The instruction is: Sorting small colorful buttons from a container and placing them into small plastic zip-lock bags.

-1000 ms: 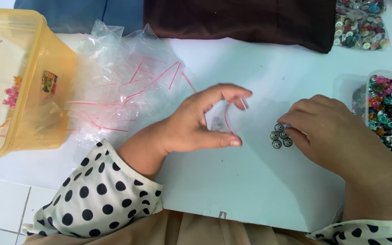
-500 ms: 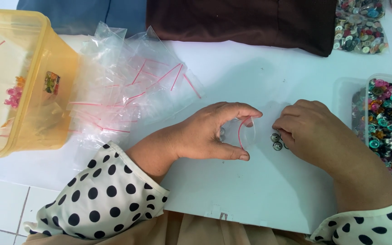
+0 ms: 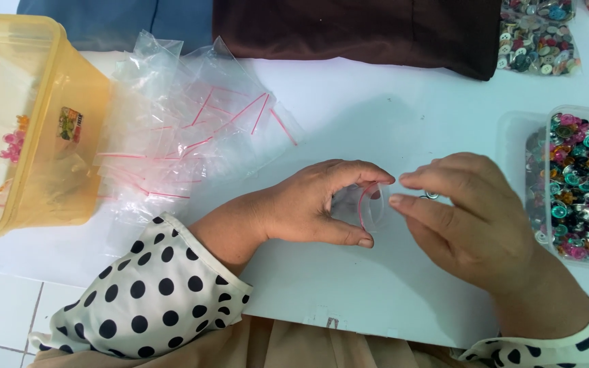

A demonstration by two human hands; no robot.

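Observation:
My left hand (image 3: 318, 203) holds a small clear zip bag (image 3: 366, 206) with a red seal strip, its mouth held apart between thumb and fingers. My right hand (image 3: 475, 218) is close beside the bag mouth, its fingertips touching the bag's edge. A few small dark buttons (image 3: 431, 196) lie on the white table under my right hand, mostly hidden by its fingers. Whether the right fingers pinch a button I cannot tell.
A pile of clear zip bags (image 3: 185, 129) lies left of centre. A yellow translucent plastic box (image 3: 69, 136) stands at the far left. A clear tray of colourful buttons (image 3: 584, 180) is at the right edge. Dark folded cloth (image 3: 356, 31) and a bag of buttons (image 3: 536, 37) lie at the back.
My left hand has carried the small bag rightward and opened its mouth. My right hand has moved left from the buttons to the bag's mouth.

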